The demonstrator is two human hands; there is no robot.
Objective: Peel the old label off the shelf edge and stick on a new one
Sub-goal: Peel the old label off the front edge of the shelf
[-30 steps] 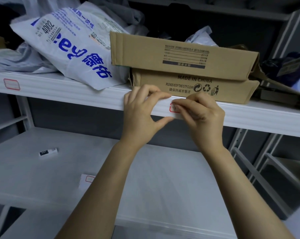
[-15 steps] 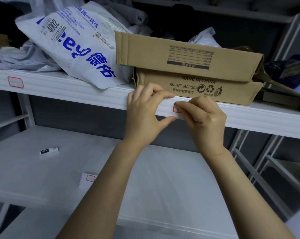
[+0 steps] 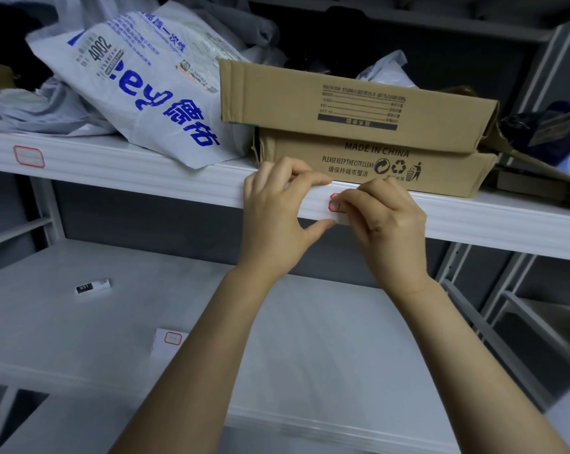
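A white label with a red border (image 3: 333,204) lies on the front of the white shelf edge (image 3: 506,221). Only its left end shows; the fingers of my right hand (image 3: 386,221) are curled over the rest and pinch at it. My left hand (image 3: 277,211) is just left of the label and clamps the shelf edge, fingers on top and thumb underneath, its thumb tip close to my right fingers. Whether the label is lifting off or lying flat is hidden.
Two stacked cardboard boxes (image 3: 358,103) and a white printed plastic bag (image 3: 139,90) sit on the shelf right behind my hands. Another red-bordered label (image 3: 29,156) is on the edge far left. On the lower shelf (image 3: 342,339) lie a label sheet (image 3: 170,340) and a small white tag (image 3: 92,286).
Both hands stay at the same spot on the shelf edge. My right fingertips have shifted slightly over the label. The view has drifted a little.
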